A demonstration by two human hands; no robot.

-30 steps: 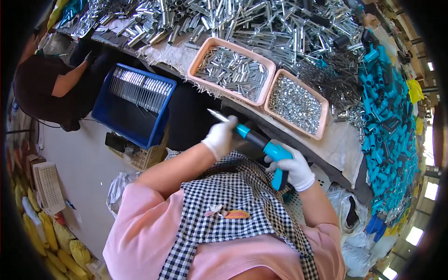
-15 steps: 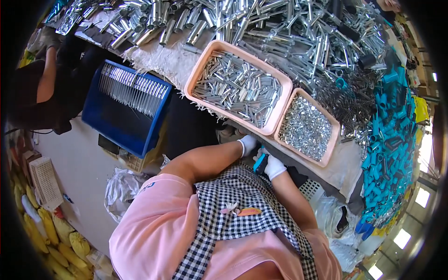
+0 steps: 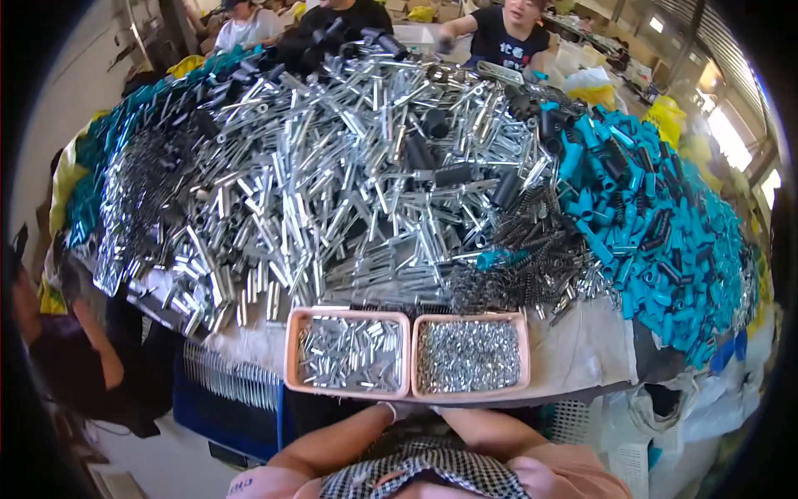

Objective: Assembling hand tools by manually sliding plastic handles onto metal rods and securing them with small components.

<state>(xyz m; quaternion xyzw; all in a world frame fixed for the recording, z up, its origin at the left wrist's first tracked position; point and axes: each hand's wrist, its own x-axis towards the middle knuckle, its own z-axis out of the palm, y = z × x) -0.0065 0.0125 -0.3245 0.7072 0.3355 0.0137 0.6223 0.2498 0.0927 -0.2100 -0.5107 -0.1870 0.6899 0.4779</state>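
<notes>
At the near edge of the table, my left hand (image 3: 401,410) in a white glove shows only around the wrist. Only a sliver of my right hand (image 3: 439,409) is visible beside it; the table edge hides the fingers of both, and anything in them. Just above my hands sit two pink trays. The left tray (image 3: 291,353) has short silver metal tubes in it, with some of its bottom showing. Tiny shiny metal pieces fill the right tray (image 3: 524,358).
Behind the trays rises a big heap of silver metal tubes (image 3: 332,183), with dark springs (image 3: 532,249) at its right. Teal plastic parts (image 3: 640,216) are piled farther right. A blue bin (image 3: 224,416) with thin rods stands lower left. Several people are around the table.
My view has tilted up from my lap to the whole table. Earlier, my right hand gripped a teal and black thing beside my left hand; now the table edge covers both hands' fingers.
</notes>
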